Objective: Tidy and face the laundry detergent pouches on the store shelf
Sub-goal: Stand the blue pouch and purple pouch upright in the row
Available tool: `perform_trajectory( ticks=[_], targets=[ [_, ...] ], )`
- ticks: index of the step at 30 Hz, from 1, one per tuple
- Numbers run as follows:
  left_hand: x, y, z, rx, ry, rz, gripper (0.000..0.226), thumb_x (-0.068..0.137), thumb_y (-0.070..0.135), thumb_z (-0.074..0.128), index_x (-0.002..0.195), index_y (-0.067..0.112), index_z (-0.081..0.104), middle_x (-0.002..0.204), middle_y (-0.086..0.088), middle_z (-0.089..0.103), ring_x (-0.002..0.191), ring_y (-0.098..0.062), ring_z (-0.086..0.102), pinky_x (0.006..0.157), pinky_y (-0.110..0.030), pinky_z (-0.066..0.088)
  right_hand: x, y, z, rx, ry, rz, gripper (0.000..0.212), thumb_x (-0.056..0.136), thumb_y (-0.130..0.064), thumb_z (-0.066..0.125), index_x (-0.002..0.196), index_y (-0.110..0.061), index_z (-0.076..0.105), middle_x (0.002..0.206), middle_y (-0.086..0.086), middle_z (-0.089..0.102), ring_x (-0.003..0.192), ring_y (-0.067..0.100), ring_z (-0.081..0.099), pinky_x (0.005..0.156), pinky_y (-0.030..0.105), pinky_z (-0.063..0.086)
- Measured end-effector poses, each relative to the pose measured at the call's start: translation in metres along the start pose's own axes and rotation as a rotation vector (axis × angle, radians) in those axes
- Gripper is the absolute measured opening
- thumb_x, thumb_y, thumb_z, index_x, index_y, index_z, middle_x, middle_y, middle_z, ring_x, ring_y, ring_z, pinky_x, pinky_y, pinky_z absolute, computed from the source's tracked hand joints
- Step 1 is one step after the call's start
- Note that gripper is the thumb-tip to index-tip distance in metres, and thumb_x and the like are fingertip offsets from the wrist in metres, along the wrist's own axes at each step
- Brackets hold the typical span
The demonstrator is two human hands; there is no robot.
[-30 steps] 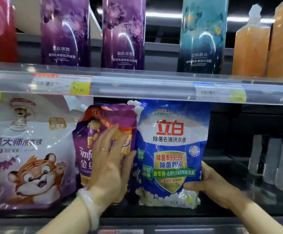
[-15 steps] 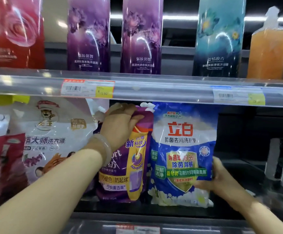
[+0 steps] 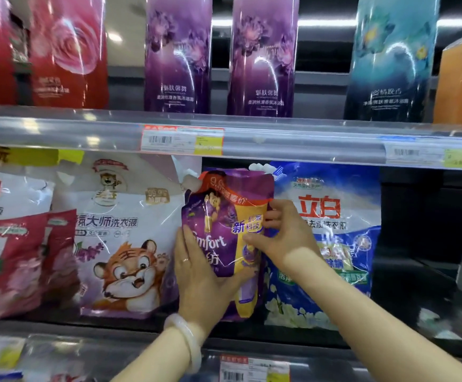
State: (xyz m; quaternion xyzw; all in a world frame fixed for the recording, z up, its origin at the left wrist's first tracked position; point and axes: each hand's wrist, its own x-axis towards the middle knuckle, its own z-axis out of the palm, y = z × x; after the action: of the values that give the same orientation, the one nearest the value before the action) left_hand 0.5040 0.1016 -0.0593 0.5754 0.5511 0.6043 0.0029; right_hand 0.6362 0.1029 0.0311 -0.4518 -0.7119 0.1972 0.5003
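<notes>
Nearest, at the shelf [image 3: 265, 336] front edge, the left hand [image 3: 196, 277] lies with straight fingers flat on the purple pouch [image 3: 224, 216]. The right hand [image 3: 285, 238] pinches its right edge. The pouch stands label-forward between the tiger pouch [image 3: 125, 244] and blue pouch [image 3: 334, 210], so it looks nearly faced. The overlapping red pouches [image 3: 17, 257] at the left end probably remain.
</notes>
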Motion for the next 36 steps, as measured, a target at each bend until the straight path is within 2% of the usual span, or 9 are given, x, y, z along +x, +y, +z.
perform_trajectory(
  ticks=[4,8,10,13,16,19,25,31,36],
  targets=[
    [0.0,0.0,-0.01,-0.088,0.03,-0.108,0.135,0.043,0.056,0.082,0.148,0.016,0.008,0.15,-0.006,0.017,0.139,-0.018,0.012,0.114,-0.041,0.019,0.005,0.003,-0.005,-0.052,0.141,0.035,0.071,0.07,-0.028,0.08,0.13,-0.017,0.043,0.11,-0.002,0.055,0.093,0.015,0.051,0.077,0.026,0.04],
    [0.002,-0.002,-0.015,-0.071,0.043,-0.109,0.137,0.032,0.068,0.08,0.144,0.02,0.017,0.141,-0.007,0.028,0.132,-0.02,0.022,0.111,-0.045,0.028,0.015,-0.001,-0.007,-0.104,0.053,-0.087,0.025,0.077,-0.024,0.073,0.099,-0.019,0.064,0.096,-0.002,0.064,0.083,0.009,0.055,0.06,0.013,0.038],
    [0.002,-0.001,-0.012,-0.085,0.009,-0.092,0.136,0.036,0.051,0.088,0.145,0.023,0.013,0.139,-0.005,0.024,0.129,-0.014,0.02,0.109,-0.043,0.028,0.023,-0.003,-0.007,-0.057,0.016,-0.073,0.015,0.082,-0.023,0.069,0.096,-0.017,0.064,0.086,-0.001,0.066,0.06,-0.002,0.058,0.047,0.013,0.039],
    [-0.002,0.001,-0.006,-0.115,-0.024,-0.092,0.137,0.039,0.039,0.092,0.146,0.027,0.008,0.134,-0.004,0.024,0.116,-0.005,0.023,0.106,-0.037,0.03,0.031,0.0,-0.008,-0.039,-0.081,0.0,0.011,0.089,-0.024,0.059,0.097,-0.016,0.058,0.068,-0.001,0.061,0.026,0.002,0.044,0.03,0.016,0.033],
    [0.0,-0.004,-0.005,-0.155,-0.026,-0.16,0.14,0.036,0.041,0.092,0.145,0.029,0.005,0.12,0.004,0.023,0.107,-0.004,0.024,0.103,-0.038,0.033,0.038,0.005,-0.007,0.022,-0.09,0.09,0.018,0.092,-0.028,0.055,0.103,-0.014,0.056,0.067,0.004,0.061,0.024,0.005,0.041,0.03,0.018,0.031],
    [0.004,-0.007,-0.003,-0.154,-0.046,-0.213,0.14,0.037,0.043,0.091,0.144,0.031,0.003,0.128,-0.002,0.024,0.122,-0.017,0.027,0.104,-0.041,0.034,0.039,0.008,-0.003,0.174,-0.025,0.174,0.023,0.092,-0.027,0.055,0.101,-0.007,0.057,0.066,0.007,0.058,0.025,0.003,0.037,0.029,0.016,0.028],
    [0.005,-0.01,-0.006,-0.183,-0.084,-0.193,0.138,0.038,0.04,0.092,0.143,0.034,0.002,0.131,-0.001,0.022,0.116,-0.008,0.023,0.105,-0.042,0.032,0.033,0.006,-0.008,0.376,-0.105,0.285,0.021,0.092,-0.029,0.055,0.087,-0.009,0.057,0.063,0.007,0.058,0.028,0.005,0.035,0.033,0.018,0.035],
    [0.001,-0.011,-0.009,-0.136,-0.126,-0.154,0.139,0.041,0.043,0.09,0.145,0.034,-0.001,0.133,-0.005,0.024,0.126,-0.02,0.024,0.106,-0.044,0.03,0.027,0.011,-0.024,0.176,-0.13,0.179,0.029,0.09,-0.031,0.057,0.073,-0.008,0.054,0.038,-0.008,0.053,0.026,0.006,0.033,0.04,0.022,0.036],
    [-0.001,-0.012,-0.008,-0.095,-0.102,-0.151,0.136,0.041,0.042,0.09,0.145,0.029,0.002,0.135,-0.01,0.026,0.126,-0.024,0.026,0.104,-0.046,0.032,0.036,0.017,-0.011,0.507,-0.009,0.405,0.03,0.091,-0.03,0.056,0.069,-0.012,0.049,0.056,0.009,0.045,0.023,0.006,0.035,0.033,0.017,0.037]
  ],
)
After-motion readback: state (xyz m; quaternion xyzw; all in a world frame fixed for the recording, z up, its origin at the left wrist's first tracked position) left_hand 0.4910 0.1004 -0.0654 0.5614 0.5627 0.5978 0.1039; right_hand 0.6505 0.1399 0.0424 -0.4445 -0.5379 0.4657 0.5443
